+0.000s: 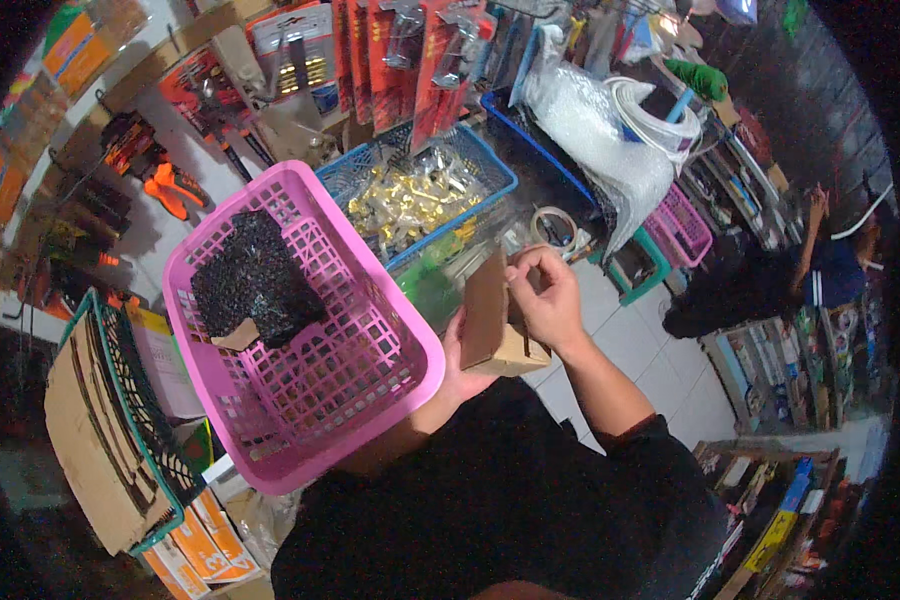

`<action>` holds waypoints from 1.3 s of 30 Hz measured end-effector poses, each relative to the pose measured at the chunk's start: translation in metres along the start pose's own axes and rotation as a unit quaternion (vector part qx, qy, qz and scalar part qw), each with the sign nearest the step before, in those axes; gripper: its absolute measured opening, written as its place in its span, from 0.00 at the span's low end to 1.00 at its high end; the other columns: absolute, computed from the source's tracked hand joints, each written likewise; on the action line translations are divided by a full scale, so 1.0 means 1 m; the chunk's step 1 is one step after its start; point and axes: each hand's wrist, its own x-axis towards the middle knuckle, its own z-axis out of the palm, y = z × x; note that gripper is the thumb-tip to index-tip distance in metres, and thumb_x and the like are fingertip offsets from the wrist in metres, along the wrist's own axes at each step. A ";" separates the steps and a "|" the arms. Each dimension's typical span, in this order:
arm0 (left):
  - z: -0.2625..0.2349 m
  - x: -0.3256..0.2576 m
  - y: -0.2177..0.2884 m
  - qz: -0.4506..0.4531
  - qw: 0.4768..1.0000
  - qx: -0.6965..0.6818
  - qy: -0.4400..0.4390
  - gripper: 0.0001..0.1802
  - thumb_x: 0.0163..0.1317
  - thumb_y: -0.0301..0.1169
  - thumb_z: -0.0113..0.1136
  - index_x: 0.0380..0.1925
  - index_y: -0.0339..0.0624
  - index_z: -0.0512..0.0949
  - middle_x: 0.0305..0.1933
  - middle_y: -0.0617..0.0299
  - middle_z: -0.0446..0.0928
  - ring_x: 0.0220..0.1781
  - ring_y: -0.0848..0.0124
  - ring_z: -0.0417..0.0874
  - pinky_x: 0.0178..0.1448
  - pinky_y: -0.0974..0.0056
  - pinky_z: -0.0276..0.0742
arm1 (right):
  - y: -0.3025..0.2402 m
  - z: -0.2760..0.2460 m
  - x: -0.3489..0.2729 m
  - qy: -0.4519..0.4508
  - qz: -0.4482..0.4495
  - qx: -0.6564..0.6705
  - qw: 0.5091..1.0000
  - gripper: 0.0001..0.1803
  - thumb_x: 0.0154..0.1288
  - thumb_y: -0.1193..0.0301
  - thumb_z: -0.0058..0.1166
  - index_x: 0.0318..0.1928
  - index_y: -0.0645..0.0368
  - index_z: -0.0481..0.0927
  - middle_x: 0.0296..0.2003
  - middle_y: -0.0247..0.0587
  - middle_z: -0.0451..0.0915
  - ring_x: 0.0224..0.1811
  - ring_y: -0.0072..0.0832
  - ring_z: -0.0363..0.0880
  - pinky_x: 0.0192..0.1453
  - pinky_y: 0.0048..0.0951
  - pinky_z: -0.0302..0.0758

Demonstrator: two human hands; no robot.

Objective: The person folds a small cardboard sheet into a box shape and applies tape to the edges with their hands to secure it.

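A small brown cardboard box [495,325] sits in the person's two hands, chest-high over a black sleeve. The left hand [462,368] cups it from below and behind, its grip closed on the box's lower edge, while the right hand [545,295] pinches the raised flap at the top with curled fingers [526,262]. Just left of that grip, touching the left forearm, a pink plastic basket [390,385] tilts toward the camera, holding a dark glittery bundle [255,275]. Above the grip lies a blue basket [490,165] of gold-coloured packets, and up and right of it a roll of tape [553,226] beside clear bubble wrap [595,125].
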 end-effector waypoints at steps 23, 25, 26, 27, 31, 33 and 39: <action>-0.014 0.009 0.004 0.012 0.992 -0.048 -0.116 0.28 0.64 0.50 0.35 0.58 0.48 0.63 0.60 0.57 0.66 0.61 0.57 0.66 0.64 0.44 0.57 | -0.013 -0.021 -0.024 -0.039 -0.062 -0.143 0.987 0.13 0.48 0.75 0.61 0.35 0.60 0.73 0.42 0.46 0.70 0.47 0.39 0.71 0.51 0.33 0.69; -0.017 0.008 0.001 0.014 0.995 -0.060 -0.075 0.26 0.63 0.50 0.36 0.56 0.50 0.66 0.58 0.58 0.67 0.60 0.56 0.67 0.63 0.43 0.56 | -0.001 -0.024 -0.028 -0.059 -0.057 -0.149 0.985 0.14 0.48 0.74 0.62 0.36 0.59 0.73 0.43 0.45 0.70 0.49 0.39 0.70 0.53 0.33 0.67; -0.018 0.008 0.000 0.021 0.997 -0.041 -0.067 0.26 0.64 0.50 0.36 0.57 0.50 0.66 0.58 0.58 0.67 0.60 0.56 0.66 0.64 0.43 0.56 | 0.003 -0.026 -0.029 -0.069 -0.054 -0.153 0.984 0.15 0.47 0.74 0.62 0.37 0.59 0.73 0.43 0.45 0.70 0.50 0.39 0.69 0.54 0.33 0.66; -0.018 0.007 -0.001 0.029 0.998 -0.021 -0.059 0.26 0.64 0.50 0.36 0.57 0.50 0.66 0.58 0.58 0.67 0.61 0.56 0.66 0.64 0.43 0.56 | 0.003 -0.027 -0.031 -0.068 -0.049 -0.167 0.982 0.15 0.48 0.74 0.62 0.37 0.59 0.73 0.44 0.45 0.70 0.51 0.39 0.69 0.54 0.33 0.66; -0.020 0.010 -0.002 0.038 0.997 0.016 -0.060 0.28 0.64 0.52 0.37 0.58 0.49 0.63 0.59 0.58 0.66 0.61 0.57 0.66 0.64 0.43 0.56 | 0.001 -0.032 -0.043 -0.082 -0.016 -0.181 0.980 0.17 0.51 0.72 0.60 0.43 0.58 0.73 0.49 0.47 0.66 0.54 0.39 0.65 0.54 0.35 0.68; -0.019 0.009 -0.001 0.054 0.995 0.038 -0.077 0.30 0.65 0.53 0.36 0.60 0.46 0.60 0.60 0.57 0.65 0.61 0.60 0.66 0.65 0.49 0.58 | 0.002 -0.035 -0.048 -0.098 0.011 -0.166 0.981 0.19 0.54 0.70 0.58 0.47 0.58 0.73 0.51 0.48 0.64 0.55 0.40 0.64 0.55 0.35 0.67; -0.045 0.013 0.003 0.118 0.978 0.144 -0.096 0.31 0.65 0.51 0.38 0.62 0.45 0.54 0.62 0.58 0.62 0.63 0.60 0.63 0.65 0.49 0.58 | 0.001 -0.041 -0.045 -0.194 0.126 -0.045 0.972 0.25 0.58 0.62 0.55 0.54 0.58 0.69 0.56 0.52 0.60 0.56 0.39 0.63 0.59 0.35 0.62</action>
